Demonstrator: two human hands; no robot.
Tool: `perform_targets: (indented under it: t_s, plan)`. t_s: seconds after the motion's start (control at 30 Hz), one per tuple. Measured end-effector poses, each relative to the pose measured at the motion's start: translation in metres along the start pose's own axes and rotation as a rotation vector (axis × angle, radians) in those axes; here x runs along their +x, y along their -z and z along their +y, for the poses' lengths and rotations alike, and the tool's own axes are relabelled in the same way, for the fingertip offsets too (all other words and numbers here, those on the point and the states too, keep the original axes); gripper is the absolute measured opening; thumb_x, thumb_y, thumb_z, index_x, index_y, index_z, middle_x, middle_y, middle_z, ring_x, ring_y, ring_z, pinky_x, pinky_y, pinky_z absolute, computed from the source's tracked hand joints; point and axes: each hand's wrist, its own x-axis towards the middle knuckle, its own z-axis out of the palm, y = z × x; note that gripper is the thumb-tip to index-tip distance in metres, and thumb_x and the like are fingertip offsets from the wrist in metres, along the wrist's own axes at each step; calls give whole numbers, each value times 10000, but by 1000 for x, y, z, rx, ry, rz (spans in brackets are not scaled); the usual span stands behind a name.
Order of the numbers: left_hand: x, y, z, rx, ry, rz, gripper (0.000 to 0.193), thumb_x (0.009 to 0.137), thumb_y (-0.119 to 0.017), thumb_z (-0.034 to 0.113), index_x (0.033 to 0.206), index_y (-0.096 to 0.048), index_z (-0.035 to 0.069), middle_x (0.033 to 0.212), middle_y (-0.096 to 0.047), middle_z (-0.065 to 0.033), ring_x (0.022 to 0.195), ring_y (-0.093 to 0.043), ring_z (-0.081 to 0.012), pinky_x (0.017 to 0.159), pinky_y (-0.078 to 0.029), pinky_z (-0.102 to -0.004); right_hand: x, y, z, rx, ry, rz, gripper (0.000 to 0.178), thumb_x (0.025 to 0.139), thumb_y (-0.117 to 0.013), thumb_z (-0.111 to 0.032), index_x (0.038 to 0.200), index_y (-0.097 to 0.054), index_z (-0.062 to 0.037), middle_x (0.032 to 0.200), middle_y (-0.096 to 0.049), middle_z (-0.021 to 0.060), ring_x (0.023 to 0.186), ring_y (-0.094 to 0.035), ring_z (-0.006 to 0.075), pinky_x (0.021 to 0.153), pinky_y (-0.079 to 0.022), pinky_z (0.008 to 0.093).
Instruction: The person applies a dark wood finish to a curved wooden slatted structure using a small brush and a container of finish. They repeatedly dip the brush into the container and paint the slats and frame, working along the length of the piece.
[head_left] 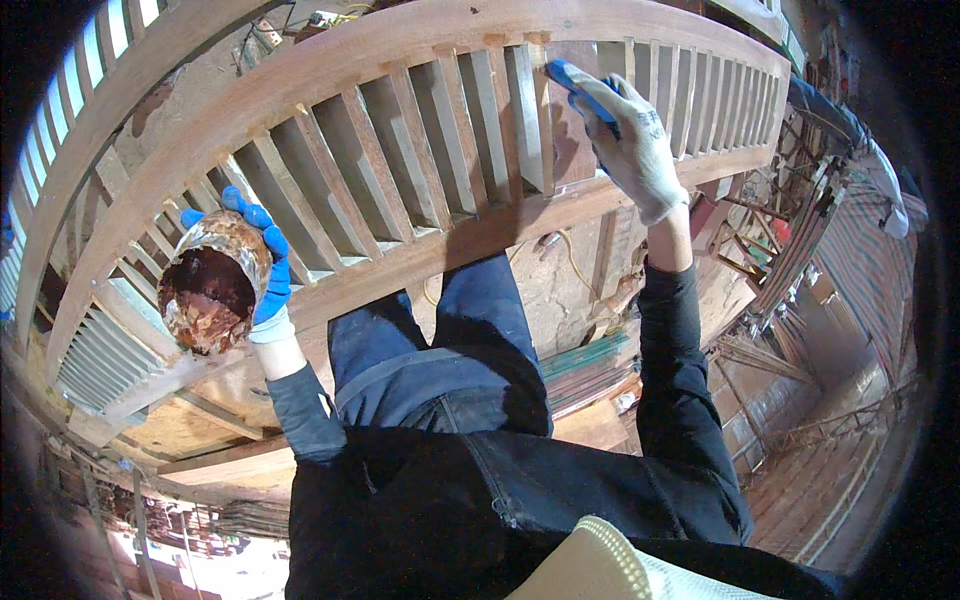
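My left hand (262, 240), in a white glove with blue-coated fingers, is wrapped round a crusted, rust-brown can (208, 285). Its mouth faces me, and the inside is dark reddish brown. A long curved wooden frame with many slats (420, 150) lies across in front of me. At its upper middle, my right hand (625, 135), gloved the same way, reaches over the slats. The fingers are bent together, with a blue fingertip by the top of a slat (537, 120) beside a flat reddish-brown panel (572, 110). Anything under these fingers is hidden.
A second curved slatted frame (140, 80) stands at the far left. Stacked wooden strips (795, 250) and a striped sheet (865, 270) are on the right. A thin yellowish cord (575, 262) lies on the floor beyond my legs. Timber planks (235, 460) lie at the lower left.
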Motion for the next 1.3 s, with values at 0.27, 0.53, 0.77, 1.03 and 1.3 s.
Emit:
perform_targets:
  t_s: [0.27,0.53,0.77,1.03,1.3]
  plan:
    - [10,-8,-14,14,39,-75,467,988,-462,434,1347,-527,144,1404,-489,-157,1293,-448,-328,1047,-397,-541,-24,10,5,1389,-604,-21,462,991,-531,-295,1382,-465,-59,742,-424,-80,536,-330,-8,448,-266,134]
    - [5,-5,-62,-68,-110,-107,518,976,-488,446,1336,-515,74,1403,-487,-147,1293,-440,-318,1063,-369,-547,-32,17,30,1487,-512,-171,417,955,-602,-270,1301,-519,-52,786,-546,-44,519,-361,-10,433,-272,139]
    - [3,13,-202,-116,-352,-92,385,957,-518,372,1299,-577,204,1482,-380,-156,1352,-364,-338,1059,-351,-611,-41,61,55,1044,-333,-282,346,958,-592,-255,1231,-575,-42,875,-633,7,586,-437,22,511,-367,171]
    - [-7,38,-320,-209,-499,-37,690,830,-618,481,1375,-463,88,1450,-413,-216,1275,-447,-424,1065,-353,-605,-66,48,103,812,-39,-306,280,940,-590,-137,1200,-582,-33,893,-647,14,783,-562,73,701,-473,242]
    - [-47,102,-332,-317,-697,0,825,816,-533,667,1415,-408,113,1468,-380,-220,1343,-353,-450,1075,-283,-667,-47,29,96,10,623,-334,386,827,-607,-75,1210,-606,-127,996,-582,140,942,-564,363,812,-473,457]
